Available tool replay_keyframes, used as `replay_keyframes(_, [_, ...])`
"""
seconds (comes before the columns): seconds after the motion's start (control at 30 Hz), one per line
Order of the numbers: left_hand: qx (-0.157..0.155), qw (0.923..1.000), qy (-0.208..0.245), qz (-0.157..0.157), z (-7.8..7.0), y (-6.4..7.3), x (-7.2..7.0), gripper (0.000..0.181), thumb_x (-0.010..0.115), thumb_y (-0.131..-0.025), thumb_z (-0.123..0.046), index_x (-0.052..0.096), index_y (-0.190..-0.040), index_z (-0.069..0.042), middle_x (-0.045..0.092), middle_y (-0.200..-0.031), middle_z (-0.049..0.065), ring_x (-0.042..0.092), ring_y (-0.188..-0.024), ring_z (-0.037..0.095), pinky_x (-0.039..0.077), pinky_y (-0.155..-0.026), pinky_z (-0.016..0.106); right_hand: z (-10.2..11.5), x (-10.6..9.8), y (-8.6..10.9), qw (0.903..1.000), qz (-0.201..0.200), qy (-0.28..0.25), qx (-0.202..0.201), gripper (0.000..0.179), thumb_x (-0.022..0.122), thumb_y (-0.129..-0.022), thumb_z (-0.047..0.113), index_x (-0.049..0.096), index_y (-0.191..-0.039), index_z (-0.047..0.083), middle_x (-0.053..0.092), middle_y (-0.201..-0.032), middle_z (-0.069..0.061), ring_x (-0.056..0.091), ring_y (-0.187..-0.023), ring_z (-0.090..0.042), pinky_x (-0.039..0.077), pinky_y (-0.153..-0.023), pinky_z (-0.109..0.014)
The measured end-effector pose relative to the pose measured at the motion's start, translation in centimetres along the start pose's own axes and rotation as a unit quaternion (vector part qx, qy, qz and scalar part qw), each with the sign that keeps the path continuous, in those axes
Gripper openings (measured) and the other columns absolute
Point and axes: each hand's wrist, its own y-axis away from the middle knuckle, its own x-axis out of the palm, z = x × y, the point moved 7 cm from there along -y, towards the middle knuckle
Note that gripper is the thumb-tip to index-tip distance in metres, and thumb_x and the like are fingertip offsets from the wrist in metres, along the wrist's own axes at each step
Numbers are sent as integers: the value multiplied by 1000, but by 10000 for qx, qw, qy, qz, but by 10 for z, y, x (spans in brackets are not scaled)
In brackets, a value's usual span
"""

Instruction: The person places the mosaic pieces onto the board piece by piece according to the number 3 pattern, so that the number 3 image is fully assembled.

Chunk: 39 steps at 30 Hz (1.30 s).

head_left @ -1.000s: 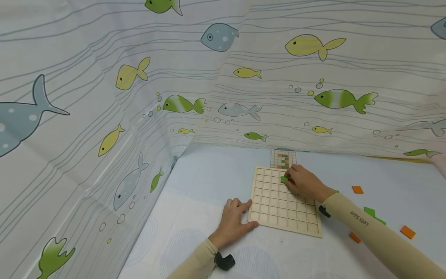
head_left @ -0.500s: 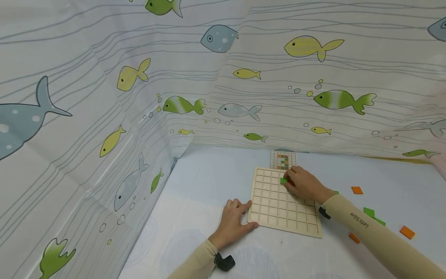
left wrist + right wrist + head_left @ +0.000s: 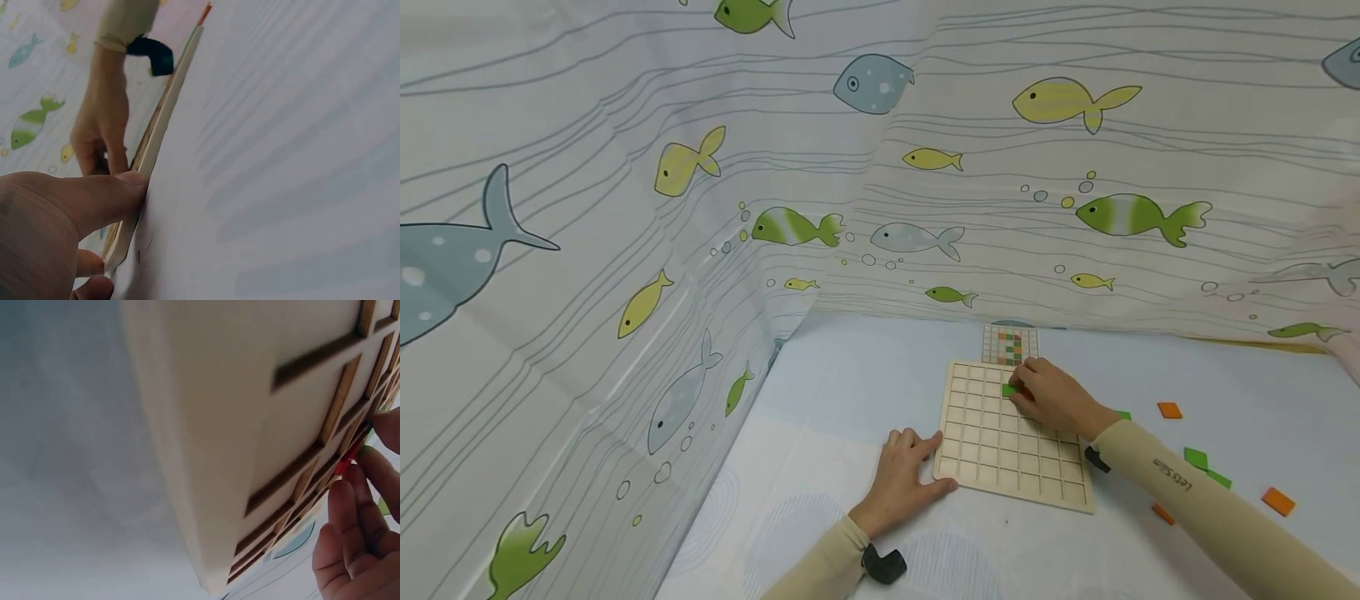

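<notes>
My left hand [image 3: 904, 477] braces the near left corner of a pale wooden grid board [image 3: 988, 433], thumb at the front edge and index finger at the left edge. In the left wrist view its thumb lies straight against the board's rim [image 3: 164, 119]. Over the far part of the board, my right hand [image 3: 1054, 398] pinches a small green square tile [image 3: 1008, 390], low at the grid. A red tile [image 3: 347, 461] shows beside the fingertips in the right wrist view. The right hand covers several grid squares.
Behind the board lies a small pattern card [image 3: 1000, 343] printed with coloured squares. Loose orange tiles [image 3: 1278, 502] and green tiles [image 3: 1196, 457] lie to the right, some beside the right sleeve [image 3: 1187, 483]. A fish-printed curtain [image 3: 850, 167] stands at the back and left.
The green tile and the right fingertips have sunk slightly toward the grid and now sit a touch nearer. The left hand and the board have stayed put.
</notes>
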Motion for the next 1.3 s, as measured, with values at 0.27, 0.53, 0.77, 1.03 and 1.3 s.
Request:
replay_keyframes(0.27, [-19, 10000, 49, 36, -1, 1, 0, 76, 87, -86, -42, 62, -148, -6, 52, -98, -3, 27, -88, 7, 26, -80, 23, -4, 3, -3, 9980, 428, -201, 425, 14, 76, -98, 17, 73, -105, 5, 64, -96, -3, 53, -86, -15, 50, -73, -35])
replay_keyframes(0.53, [-43, 10000, 14, 45, 0, 0, 0, 76, 87, -86, -43, 62, -148, -6, 52, -98, -3, 27, -88, 7, 26, -80, 23, -7, 4, -6, 9948, 642, -378, 695, 17, 75, -98, 18, 73, -108, 4, 62, -93, -2, 50, -83, -15, 46, -72, -34])
replay_keyframes(0.77, [-56, 10000, 10, 42, 0, 0, 0, 76, 86, -86, -43, 62, -148, -7, 52, -97, -3, 27, -88, 7, 25, -80, 23, -7, 1, -8, 9938, 730, -434, 714, 18, 76, -97, 18, 74, -107, 3, 63, -94, -3, 53, -86, -17, 48, -75, -36])
replay_keyframes(1.03, [-108, 9999, 84, 86, -2, 0, -1, 76, 86, -87, -42, 62, -149, -6, 51, -97, -2, 27, -88, 8, 24, -80, 23, -11, 1, -13, 9917, 901, -461, 796, 21, 77, -96, 21, 75, -109, 4, 67, -100, -5, 61, -95, -20, 55, -85, -44])
replay_keyframes(1.3, [-92, 9999, 72, 70, -1, 0, 0, 75, 86, -87, -42, 62, -148, -6, 52, -97, -2, 27, -88, 7, 25, -80, 23, -10, -5, -11, 9921, 893, -384, 794, 25, 76, -97, 22, 75, -113, 3, 70, -105, -7, 64, -100, -25, 56, -89, -48])
